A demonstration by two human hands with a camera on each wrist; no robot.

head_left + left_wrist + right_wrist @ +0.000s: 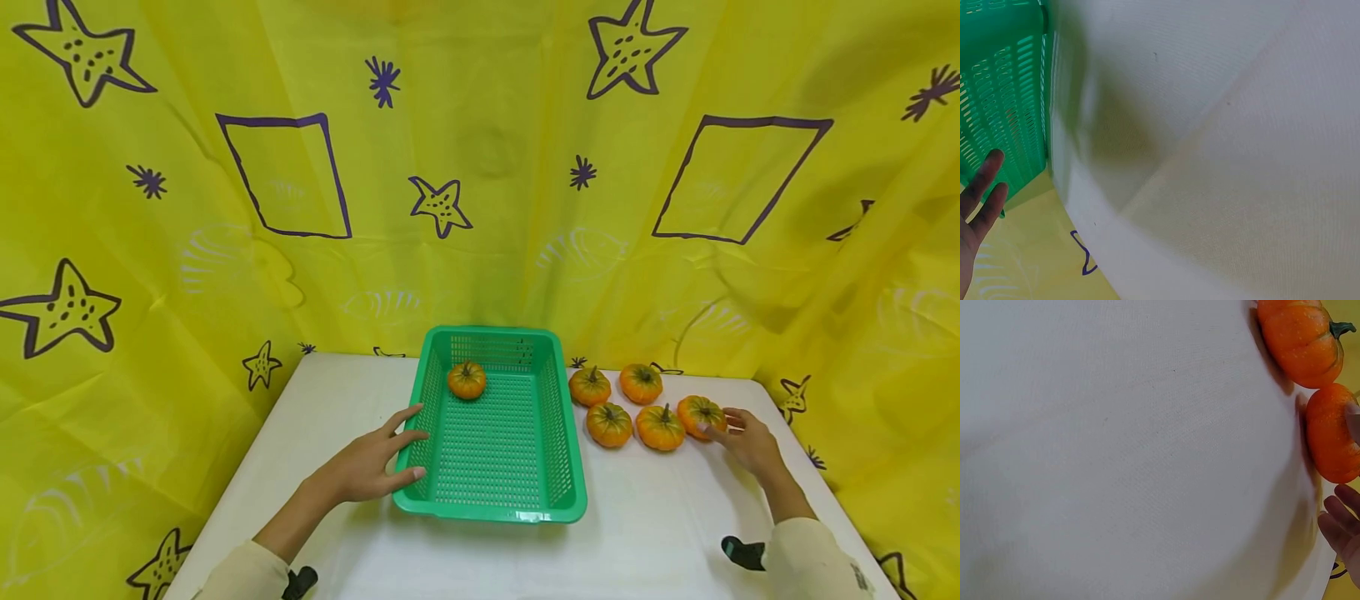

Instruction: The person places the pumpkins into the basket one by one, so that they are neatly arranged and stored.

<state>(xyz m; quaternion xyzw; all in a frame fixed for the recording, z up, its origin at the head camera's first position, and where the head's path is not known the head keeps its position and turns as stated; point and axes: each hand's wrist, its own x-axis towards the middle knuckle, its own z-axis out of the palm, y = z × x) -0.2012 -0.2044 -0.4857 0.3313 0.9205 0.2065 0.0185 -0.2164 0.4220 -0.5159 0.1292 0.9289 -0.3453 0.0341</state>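
Note:
My left hand [367,467] rests at the left rim of a green plastic basket [491,510], its fingers spread and reaching over the edge. In the left wrist view two fingers [988,206] lie against the basket's slotted wall. One small orange pumpkin [467,380] sits inside, near the back left. Over on the right, my right hand [753,446] is around the rightmost pumpkin [701,417], which stands on the table. Its thumb overlaps the near side of that pumpkin, while the other fingers are loosely bent beside it, with fingertips right at its edge in the right wrist view.
Several more pumpkins [609,425] stand grouped on the white table [637,525] between the basket and my right hand. A yellow curtain [495,267] with starfish drawings hangs behind and along both sides. Dark straps [742,552] show near the sleeves.

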